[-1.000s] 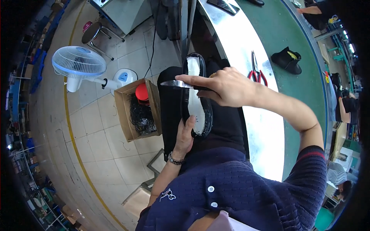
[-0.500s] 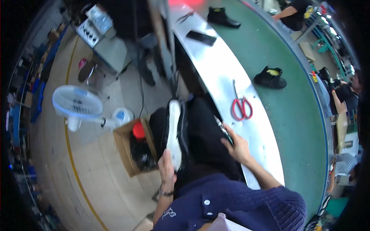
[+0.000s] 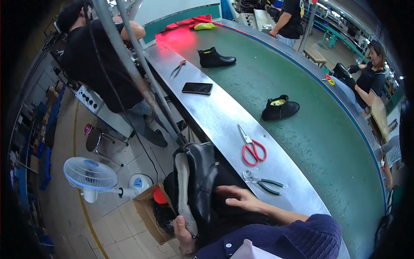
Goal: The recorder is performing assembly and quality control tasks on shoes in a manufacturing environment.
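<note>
A black leather boot (image 3: 202, 181) lies across my lap, its pale sole (image 3: 183, 185) turned to the left. My left hand (image 3: 183, 233) grips the boot's near end, thumb over the edge of the sole. Just right of the boot is my right hand (image 3: 239, 198), empty, fingers stretched out toward the leather; I cannot tell if they touch it. Pliers with dark green handles (image 3: 264, 183) rest on the metal ledge (image 3: 215, 116) beyond that hand. Farther along lie red-handled scissors (image 3: 252, 149).
Two black ankle boots (image 3: 279, 108) stand on the green belt. A phone (image 3: 197, 88) and tweezers (image 3: 177, 69) lie on the ledge. A white fan (image 3: 90, 175) and a cardboard box (image 3: 144, 207) are on the floor at left. Metal poles (image 3: 151, 99) rise ahead; co-workers stand around.
The pliers have left my right hand and now lie on the ledge. That hand has moved left beside the boot. The boot has turned to show more of its upper, and my view has tilted up.
</note>
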Available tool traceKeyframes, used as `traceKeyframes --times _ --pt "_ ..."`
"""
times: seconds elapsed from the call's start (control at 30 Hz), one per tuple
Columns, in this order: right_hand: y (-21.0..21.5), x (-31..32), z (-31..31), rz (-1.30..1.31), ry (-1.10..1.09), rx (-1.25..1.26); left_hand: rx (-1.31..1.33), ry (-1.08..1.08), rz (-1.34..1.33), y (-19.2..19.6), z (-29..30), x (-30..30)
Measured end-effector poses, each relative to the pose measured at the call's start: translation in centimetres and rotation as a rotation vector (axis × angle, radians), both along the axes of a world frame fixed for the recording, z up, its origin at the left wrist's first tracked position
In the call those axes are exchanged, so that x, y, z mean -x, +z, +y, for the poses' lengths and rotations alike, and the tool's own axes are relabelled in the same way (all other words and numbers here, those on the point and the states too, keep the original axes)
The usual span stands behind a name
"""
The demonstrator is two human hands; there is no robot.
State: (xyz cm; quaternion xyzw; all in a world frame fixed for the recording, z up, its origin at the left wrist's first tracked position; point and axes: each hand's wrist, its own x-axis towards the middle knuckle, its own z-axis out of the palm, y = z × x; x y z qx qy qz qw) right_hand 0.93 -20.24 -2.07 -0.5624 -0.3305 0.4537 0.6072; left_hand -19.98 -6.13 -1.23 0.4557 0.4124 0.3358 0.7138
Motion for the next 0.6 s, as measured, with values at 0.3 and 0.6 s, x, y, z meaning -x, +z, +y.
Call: traceKeyframes --times 0.3,0.6 --pt "3.6 -4.2 0.6 0.911 -0.035 -0.533 -0.260 -0.907 0.006 2.5 -1.9 -8.8" --pt "-1.2 -18.6 -15.9 -0.351 -1.411 0.311 -0.286 -1.031 0.262 -2.8 -0.5 -6.7"
